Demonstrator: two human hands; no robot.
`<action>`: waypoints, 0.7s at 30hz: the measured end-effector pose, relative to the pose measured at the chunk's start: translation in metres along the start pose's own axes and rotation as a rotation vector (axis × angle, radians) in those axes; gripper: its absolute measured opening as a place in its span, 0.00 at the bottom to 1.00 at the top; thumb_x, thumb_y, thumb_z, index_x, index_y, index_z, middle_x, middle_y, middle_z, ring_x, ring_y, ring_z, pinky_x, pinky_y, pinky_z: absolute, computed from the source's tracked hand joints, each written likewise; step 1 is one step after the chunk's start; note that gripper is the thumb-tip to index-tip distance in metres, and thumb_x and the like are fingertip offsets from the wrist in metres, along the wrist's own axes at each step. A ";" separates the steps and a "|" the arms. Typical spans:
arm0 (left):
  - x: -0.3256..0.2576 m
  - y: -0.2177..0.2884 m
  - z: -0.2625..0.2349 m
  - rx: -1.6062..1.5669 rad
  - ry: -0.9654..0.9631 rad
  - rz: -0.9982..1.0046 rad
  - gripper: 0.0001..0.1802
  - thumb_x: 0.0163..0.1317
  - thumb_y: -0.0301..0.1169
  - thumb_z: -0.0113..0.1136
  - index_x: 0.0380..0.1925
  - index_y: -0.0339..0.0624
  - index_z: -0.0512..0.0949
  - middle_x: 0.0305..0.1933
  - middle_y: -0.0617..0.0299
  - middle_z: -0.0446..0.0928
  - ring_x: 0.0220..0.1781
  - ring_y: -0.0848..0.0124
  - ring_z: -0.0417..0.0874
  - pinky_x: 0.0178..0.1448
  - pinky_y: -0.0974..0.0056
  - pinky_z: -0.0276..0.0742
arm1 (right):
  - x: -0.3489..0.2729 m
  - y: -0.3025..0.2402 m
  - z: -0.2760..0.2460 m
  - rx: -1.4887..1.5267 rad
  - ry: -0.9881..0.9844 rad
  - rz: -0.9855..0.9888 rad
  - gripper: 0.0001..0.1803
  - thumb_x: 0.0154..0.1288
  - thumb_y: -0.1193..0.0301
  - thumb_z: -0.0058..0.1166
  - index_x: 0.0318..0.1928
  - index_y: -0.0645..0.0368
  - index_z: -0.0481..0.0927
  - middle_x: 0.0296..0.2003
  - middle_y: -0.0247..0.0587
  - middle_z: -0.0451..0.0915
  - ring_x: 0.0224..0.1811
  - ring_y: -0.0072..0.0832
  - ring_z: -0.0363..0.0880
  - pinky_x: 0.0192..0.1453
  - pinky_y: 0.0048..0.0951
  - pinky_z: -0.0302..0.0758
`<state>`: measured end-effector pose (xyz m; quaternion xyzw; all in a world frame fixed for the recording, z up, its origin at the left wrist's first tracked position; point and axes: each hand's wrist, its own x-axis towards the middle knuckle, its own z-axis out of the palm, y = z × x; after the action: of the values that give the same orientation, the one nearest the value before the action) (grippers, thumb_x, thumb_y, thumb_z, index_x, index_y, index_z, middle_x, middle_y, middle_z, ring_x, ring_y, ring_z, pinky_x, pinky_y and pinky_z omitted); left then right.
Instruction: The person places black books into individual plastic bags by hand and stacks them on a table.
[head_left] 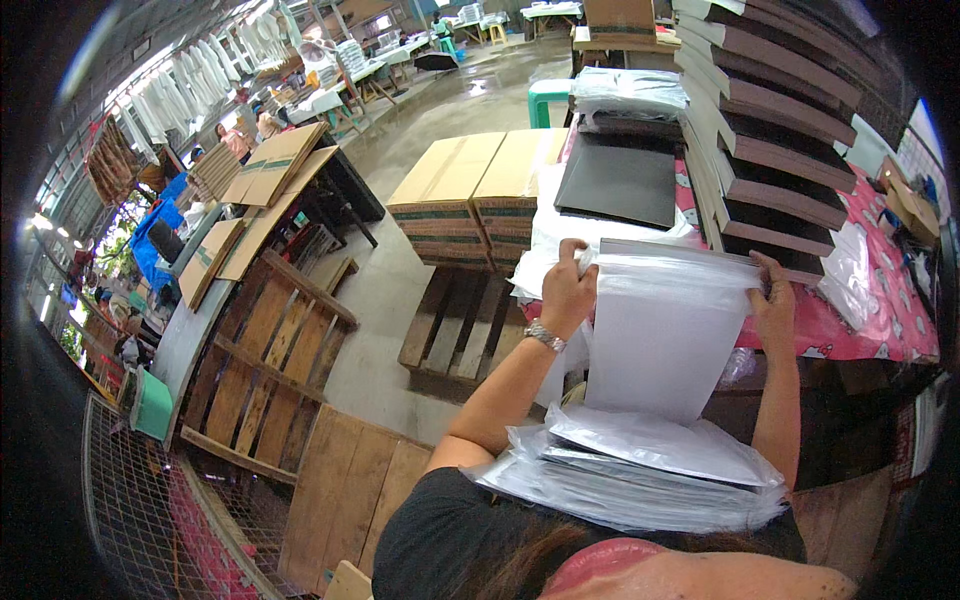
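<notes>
Between my two hands a white book in a see-through plastic bag [665, 330] is held upright by its upper corners. My left hand [570, 288] grips its left edge, a metal watch [545, 336] on the wrist. On the opposite edge, the fingers of my right hand [772, 300] close round the corner. Close to my body lies a pile of plastic bags [640, 470] with dark flat things inside. Beyond the held book, a black book [617, 183] lies flat on white plastic sheets. A tall stack of thick black books [775, 130] rises beside it on the right.
A pink patterned cloth [880, 290] covers the table. Taped cardboard boxes [470, 180] stand on a wooden pallet [460, 325] ahead left. Another slatted pallet [265, 365] leans by a long table. A green stool [546, 100] stands farther off; several people are at the far left.
</notes>
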<state>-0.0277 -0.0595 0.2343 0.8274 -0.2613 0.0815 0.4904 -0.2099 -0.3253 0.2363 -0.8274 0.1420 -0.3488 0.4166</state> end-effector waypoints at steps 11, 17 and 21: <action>-0.071 0.003 -0.034 0.186 -0.117 0.342 0.25 0.50 0.24 0.56 0.52 0.39 0.71 0.24 0.46 0.76 0.27 0.54 0.79 0.32 0.56 0.73 | -0.073 -0.010 -0.026 -0.098 0.027 -0.042 0.20 0.42 0.83 0.52 0.42 0.60 0.78 0.34 0.38 0.69 0.35 0.31 0.72 0.43 0.29 0.72; -0.054 0.019 -0.085 -0.454 -0.660 -0.238 0.08 0.56 0.32 0.62 0.29 0.38 0.79 0.22 0.72 0.73 0.21 0.84 0.67 0.25 0.75 0.64 | -0.083 -0.038 -0.045 0.834 -0.121 0.297 0.24 0.43 0.73 0.63 0.45 0.62 0.73 0.30 0.35 0.77 0.28 0.24 0.77 0.30 0.24 0.76; -0.049 -0.009 -0.066 -0.498 -0.939 -0.404 0.09 0.56 0.33 0.63 0.25 0.39 0.77 0.21 0.73 0.71 0.20 0.85 0.65 0.22 0.75 0.59 | -0.118 0.011 -0.047 0.758 -0.239 0.409 0.29 0.44 0.60 0.65 0.46 0.61 0.74 0.37 0.38 0.77 0.33 0.24 0.77 0.37 0.26 0.76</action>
<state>-0.0567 0.0176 0.2415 0.6678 -0.2992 -0.4544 0.5080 -0.3270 -0.2977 0.1925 -0.6060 0.1155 -0.1885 0.7642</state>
